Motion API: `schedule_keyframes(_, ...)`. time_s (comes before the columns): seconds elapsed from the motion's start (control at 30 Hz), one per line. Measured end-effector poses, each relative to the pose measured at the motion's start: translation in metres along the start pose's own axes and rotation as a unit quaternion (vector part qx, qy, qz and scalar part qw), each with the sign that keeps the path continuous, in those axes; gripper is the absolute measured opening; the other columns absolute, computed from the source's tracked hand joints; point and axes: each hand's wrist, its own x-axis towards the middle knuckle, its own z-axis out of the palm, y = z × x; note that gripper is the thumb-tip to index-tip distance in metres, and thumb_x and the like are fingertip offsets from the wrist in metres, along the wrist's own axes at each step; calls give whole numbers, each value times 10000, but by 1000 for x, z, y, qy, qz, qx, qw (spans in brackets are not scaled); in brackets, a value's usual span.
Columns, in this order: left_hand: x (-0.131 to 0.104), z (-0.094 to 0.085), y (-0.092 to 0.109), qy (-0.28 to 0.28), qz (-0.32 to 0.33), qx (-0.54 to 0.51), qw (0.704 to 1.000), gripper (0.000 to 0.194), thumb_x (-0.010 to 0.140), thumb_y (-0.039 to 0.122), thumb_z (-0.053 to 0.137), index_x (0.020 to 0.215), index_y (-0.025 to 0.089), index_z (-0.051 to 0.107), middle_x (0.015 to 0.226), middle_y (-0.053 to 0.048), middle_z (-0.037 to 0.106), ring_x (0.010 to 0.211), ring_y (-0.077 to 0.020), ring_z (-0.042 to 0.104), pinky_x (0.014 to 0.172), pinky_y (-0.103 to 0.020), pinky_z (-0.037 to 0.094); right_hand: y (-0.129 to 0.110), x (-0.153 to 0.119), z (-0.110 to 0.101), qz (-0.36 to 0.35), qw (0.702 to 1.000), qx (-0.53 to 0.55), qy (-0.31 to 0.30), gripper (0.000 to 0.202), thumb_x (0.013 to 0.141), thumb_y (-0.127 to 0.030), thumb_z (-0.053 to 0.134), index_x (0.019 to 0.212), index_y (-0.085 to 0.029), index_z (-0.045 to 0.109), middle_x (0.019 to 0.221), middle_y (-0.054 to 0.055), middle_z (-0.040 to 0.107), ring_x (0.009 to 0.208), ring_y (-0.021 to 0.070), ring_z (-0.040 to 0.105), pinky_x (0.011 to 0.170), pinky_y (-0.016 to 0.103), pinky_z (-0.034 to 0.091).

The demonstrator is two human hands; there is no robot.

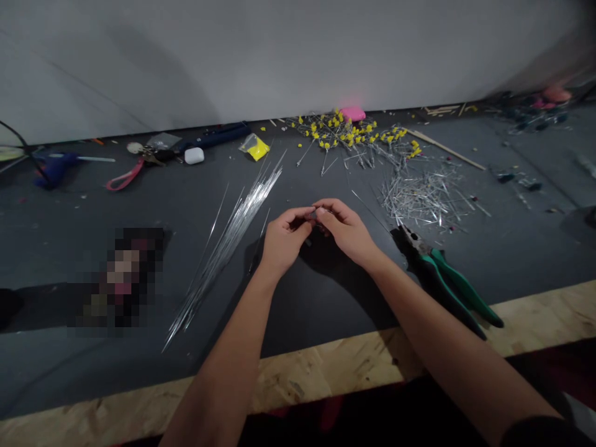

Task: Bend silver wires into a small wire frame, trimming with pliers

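Note:
My left hand (285,239) and my right hand (348,231) meet above the dark worktop, fingertips pinched together. Between them is a small greyish piece (313,213), mostly covered by the fingers, so its kind is unclear. Left of my left hand lies a long bundle of thin metal wires (237,233), with a few strays beside it. Pliers with green and black handles (447,282) rest to the right of my right forearm. Beyond them is a heap of short cut wires (419,195).
Wire stems with yellow tips (344,133) are piled at the back, near a pink lump (352,113). A yellow packet (256,148), a white case (194,155), keys with a pink strap (125,177) and a blue glue gun (56,169) lie left. A bare wood edge (326,366) borders the front.

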Motion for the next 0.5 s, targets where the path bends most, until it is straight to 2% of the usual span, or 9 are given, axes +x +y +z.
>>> schedule_keyframes(0.17, 0, 0, 2, 11, 15, 25, 1000, 227, 706, 161, 652, 931, 179, 676, 881, -30, 684, 818, -120, 621, 816, -289, 492, 0, 0, 0, -1, 1000, 19, 4, 202, 823, -395, 570, 939, -241, 629, 771, -16, 603, 646, 96, 530, 580, 249, 433)
schedule_keyframes(0.3, 1, 1, 1, 23, 22, 42, 999, 301, 687, 195, 679, 986, 184, 649, 907, -31, 655, 841, -130, 606, 814, -297, 490, 0, 0, 0, 8, 998, 56, 16, 189, 808, -397, 588, 906, -239, 617, 728, -22, 596, 645, 102, 540, 584, 252, 451)
schedule_keyframes(0.5, 2, 0, -3, 11, -18, 10, 1000, 308, 696, 278, 696, 971, 164, 617, 862, -39, 650, 800, -137, 610, 784, -309, 501, -3, 0, -1, 32, 994, 104, 12, 200, 782, -395, 621, 898, -233, 605, 747, -17, 615, 661, 108, 571, 592, 260, 484)
